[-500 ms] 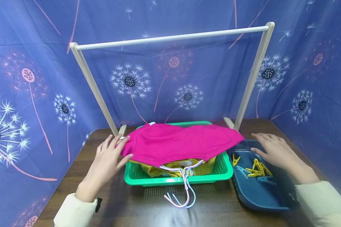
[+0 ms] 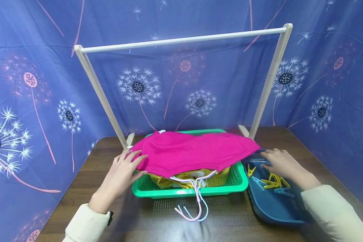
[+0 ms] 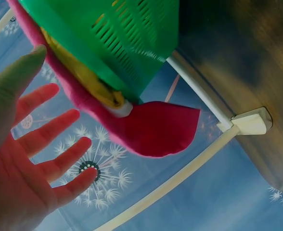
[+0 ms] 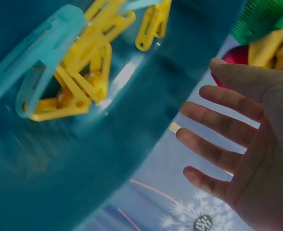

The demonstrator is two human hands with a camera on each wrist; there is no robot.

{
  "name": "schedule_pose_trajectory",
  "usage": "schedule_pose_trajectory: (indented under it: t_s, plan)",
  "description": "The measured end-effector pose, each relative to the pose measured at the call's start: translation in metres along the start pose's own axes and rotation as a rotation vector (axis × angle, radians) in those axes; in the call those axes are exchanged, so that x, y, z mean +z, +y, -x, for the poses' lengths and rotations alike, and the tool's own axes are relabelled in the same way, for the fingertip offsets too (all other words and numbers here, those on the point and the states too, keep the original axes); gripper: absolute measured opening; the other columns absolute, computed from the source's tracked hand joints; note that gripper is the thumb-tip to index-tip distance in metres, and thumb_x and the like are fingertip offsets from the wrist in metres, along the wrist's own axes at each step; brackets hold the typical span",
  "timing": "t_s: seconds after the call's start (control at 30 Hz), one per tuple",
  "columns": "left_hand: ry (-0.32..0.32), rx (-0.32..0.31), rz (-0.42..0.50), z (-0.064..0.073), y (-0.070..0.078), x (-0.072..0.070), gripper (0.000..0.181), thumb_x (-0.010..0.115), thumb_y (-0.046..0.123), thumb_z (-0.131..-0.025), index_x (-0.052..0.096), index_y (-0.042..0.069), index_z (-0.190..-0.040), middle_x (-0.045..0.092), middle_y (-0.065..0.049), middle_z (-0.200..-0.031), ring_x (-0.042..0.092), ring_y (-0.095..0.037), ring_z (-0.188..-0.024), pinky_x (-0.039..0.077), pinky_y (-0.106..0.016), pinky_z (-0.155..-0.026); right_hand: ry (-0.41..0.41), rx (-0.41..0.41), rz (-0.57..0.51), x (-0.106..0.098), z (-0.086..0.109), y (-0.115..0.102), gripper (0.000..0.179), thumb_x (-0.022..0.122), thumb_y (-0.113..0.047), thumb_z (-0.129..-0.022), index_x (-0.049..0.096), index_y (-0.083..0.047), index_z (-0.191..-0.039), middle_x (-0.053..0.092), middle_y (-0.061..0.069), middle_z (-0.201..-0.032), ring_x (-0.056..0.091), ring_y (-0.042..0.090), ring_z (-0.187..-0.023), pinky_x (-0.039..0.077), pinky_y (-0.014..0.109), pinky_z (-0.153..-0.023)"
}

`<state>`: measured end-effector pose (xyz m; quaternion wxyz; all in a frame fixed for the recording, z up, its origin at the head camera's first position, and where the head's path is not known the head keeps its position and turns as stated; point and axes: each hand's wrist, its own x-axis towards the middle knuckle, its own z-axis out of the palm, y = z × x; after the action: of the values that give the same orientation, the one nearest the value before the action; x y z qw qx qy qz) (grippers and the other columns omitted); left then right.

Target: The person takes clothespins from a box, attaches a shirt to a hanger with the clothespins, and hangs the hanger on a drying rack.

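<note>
A bright pink garment (image 2: 190, 151) lies spread across the green basket (image 2: 239, 178), its ends reaching past both sides. Under it, a yellow garment (image 2: 216, 179) shows at the front. Pink and light blue hangers (image 2: 198, 193) stick out from beneath the pink cloth, hooks toward the person. My left hand (image 2: 118, 176) hovers at the cloth's left end, fingers spread and holding nothing, as the left wrist view confirms. My right hand (image 2: 285, 166), fingers loosely extended and empty, is over the dark blue tray (image 2: 278, 211), near the garment's right tip.
Yellow clothespins (image 2: 273, 180) and light blue clothespins (image 2: 258, 184) lie in the tray. Behind the basket stands a wooden rack with a white crossbar (image 2: 181, 41). A blue dandelion-print curtain (image 2: 230, 74) surrounds the brown table (image 2: 87, 174).
My left hand has moved a little right, over the garment's left end. My right hand has shifted slightly left and down, closer to the garment's right tip. The garment lies as before.
</note>
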<state>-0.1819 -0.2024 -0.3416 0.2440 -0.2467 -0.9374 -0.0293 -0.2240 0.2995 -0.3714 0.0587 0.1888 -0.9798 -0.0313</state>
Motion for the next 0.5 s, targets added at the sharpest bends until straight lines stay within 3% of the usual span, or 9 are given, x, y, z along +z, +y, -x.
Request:
schedule_pose_trajectory:
  t_s: [0.3,0.5]
  plan:
    - [0.027,0.043,-0.016,0.002,-0.001,0.006,0.034,0.079,0.028,-0.068,0.067,0.017,-0.098,0.063,-0.008,-0.113,0.054,-0.030,-0.106,0.043,-0.048,-0.081,-0.024,-0.055,-0.089,0.020,-0.009,-0.002,0.028,0.073,-0.018,-0.075,0.067,-0.006,-0.099,0.066,0.008,-0.090,0.060,0.031,-0.082,0.046,0.054,-0.070]
    - [0.072,0.079,-0.021,0.001,-0.001,0.009,0.028,0.080,0.024,-0.066,0.064,0.016,-0.087,0.064,-0.006,-0.107,0.059,-0.030,-0.097,0.043,-0.047,-0.084,-0.001,-0.088,-0.079,0.030,-0.015,-0.003,0.032,0.076,-0.013,-0.070,0.067,-0.008,-0.101,0.067,0.009,-0.094,0.059,0.030,-0.083,0.046,0.051,-0.067]
